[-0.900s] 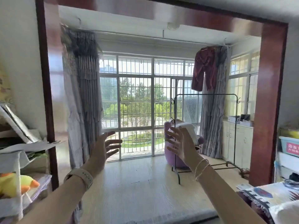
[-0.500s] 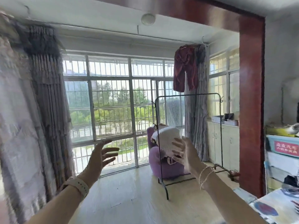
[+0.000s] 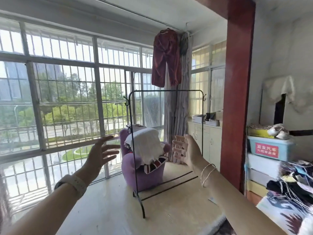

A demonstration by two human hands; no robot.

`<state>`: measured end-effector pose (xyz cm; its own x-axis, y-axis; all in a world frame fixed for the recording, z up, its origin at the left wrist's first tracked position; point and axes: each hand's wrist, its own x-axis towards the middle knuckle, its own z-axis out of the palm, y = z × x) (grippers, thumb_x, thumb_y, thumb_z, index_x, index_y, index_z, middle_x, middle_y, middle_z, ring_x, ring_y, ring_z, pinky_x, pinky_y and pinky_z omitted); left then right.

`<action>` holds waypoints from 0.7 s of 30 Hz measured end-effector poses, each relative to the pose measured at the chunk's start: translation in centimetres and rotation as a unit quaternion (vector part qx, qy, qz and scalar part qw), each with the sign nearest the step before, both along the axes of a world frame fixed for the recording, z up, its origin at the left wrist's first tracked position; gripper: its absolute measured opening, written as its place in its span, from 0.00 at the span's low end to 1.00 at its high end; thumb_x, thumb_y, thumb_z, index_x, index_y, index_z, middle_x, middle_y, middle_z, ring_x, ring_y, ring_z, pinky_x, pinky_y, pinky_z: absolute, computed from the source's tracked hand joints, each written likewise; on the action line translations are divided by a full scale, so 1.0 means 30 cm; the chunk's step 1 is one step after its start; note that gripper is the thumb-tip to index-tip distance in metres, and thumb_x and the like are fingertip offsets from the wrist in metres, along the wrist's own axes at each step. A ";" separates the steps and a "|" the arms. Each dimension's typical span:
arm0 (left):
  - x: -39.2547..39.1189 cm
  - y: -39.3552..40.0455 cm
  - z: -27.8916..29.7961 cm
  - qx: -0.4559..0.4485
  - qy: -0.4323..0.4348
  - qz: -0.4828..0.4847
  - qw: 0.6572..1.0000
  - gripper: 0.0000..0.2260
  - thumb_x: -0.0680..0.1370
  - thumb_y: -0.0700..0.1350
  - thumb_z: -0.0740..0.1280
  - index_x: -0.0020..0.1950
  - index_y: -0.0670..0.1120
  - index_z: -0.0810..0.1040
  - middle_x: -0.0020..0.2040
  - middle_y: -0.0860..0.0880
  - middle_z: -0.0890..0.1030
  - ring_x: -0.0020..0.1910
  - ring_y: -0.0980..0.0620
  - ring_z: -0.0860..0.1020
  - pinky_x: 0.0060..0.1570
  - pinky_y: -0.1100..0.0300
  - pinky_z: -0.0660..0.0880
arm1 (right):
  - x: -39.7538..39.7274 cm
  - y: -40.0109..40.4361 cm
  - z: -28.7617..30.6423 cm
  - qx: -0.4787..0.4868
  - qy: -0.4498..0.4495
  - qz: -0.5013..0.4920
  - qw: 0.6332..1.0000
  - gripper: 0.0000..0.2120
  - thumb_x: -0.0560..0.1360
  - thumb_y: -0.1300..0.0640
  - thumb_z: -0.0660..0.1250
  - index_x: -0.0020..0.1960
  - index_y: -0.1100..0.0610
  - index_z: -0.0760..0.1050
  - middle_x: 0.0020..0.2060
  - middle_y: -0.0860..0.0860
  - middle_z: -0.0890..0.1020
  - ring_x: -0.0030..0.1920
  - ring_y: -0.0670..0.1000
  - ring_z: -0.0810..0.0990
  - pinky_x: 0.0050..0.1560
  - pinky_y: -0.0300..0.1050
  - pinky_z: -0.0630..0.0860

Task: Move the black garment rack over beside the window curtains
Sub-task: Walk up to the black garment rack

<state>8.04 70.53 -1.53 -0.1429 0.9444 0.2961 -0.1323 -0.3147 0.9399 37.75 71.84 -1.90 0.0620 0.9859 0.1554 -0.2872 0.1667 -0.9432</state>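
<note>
The step in hand is the approach: neither hand has yet touched the thin black metal garment rack [image 3: 165, 141], a bare tubular frame with a rounded top bar, small hooks at its upper corners and curved feet. It stands on the pale wooden floor [image 3: 118, 209] in the middle of the sunroom, its near left foot toward the camera and its far right upright close to the cream low cabinet [image 3: 210, 141].

The left hand [image 3: 101, 154] is raised with fingers spread wide, holding nothing, and sits left of the rack's near upright. The right hand [image 3: 186, 150] is likewise wide open and empty, palm turned inward, and appears between the two uprights. How far each hand is from the frame in depth I cannot tell.

Behind the rack sits a small purple upholstered armchair [image 3: 145, 173] with a white cloth [image 3: 145, 145] heaped on it. The striped grey window curtains [image 3: 177, 116] hang bunched in the far right corner, just behind the rack's right half, with a dark red garment [image 3: 166, 56] hung above them. The large barred window [image 3: 67, 99] fills the left and centre.

The next move, as I judge it, calls for closing each hand around an upright or the top bar, then lifting or sliding the frame toward the curtains. The armchair crowds the path, and the light frame may tip if gripped on one side only.
</note>
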 end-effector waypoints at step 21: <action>0.404 1.701 -0.002 -0.005 -0.004 -0.106 0.994 0.20 0.82 0.52 0.54 0.66 0.42 0.73 0.56 0.35 0.79 0.49 0.40 0.78 0.60 0.42 0.72 | 0.455 1.477 0.050 -0.035 0.002 -0.109 0.993 0.17 0.79 0.49 0.54 0.54 0.57 0.77 0.48 0.55 0.81 0.45 0.56 0.77 0.42 0.48 0.73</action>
<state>20.15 121.56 -1.58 0.0573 0.9568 0.2852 -0.2029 -0.2685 0.9417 51.40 116.16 -0.41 0.2760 0.9573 0.0861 -0.2551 0.1594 -0.9537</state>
